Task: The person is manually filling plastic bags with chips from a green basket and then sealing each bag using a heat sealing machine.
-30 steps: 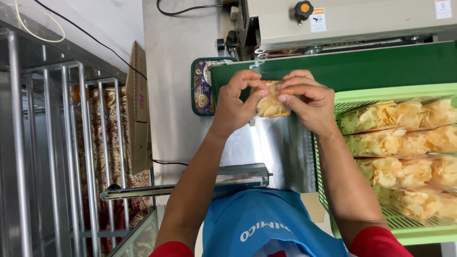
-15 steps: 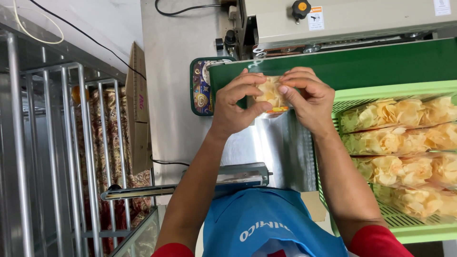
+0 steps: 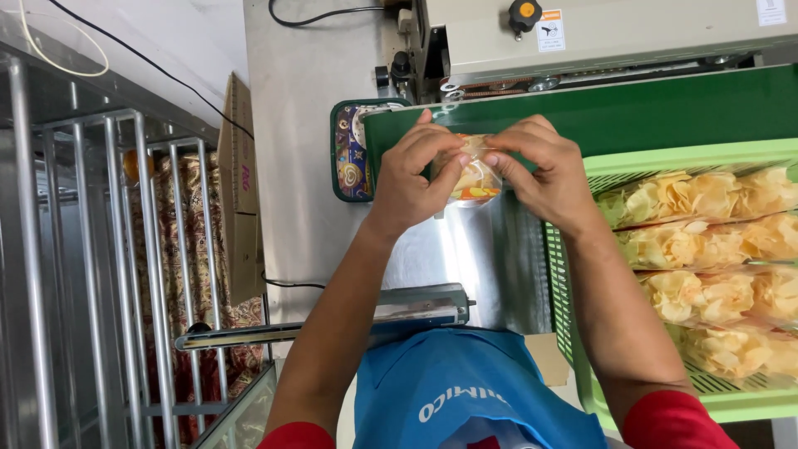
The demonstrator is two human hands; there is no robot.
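Fingers of the left hand and right hand pinch a small clear bag of yellow chips between them, above the metal table. Its long axis runs away from the person, top edge toward the green conveyor belt of the sealing machine. A green basket of filled bags sits just right.
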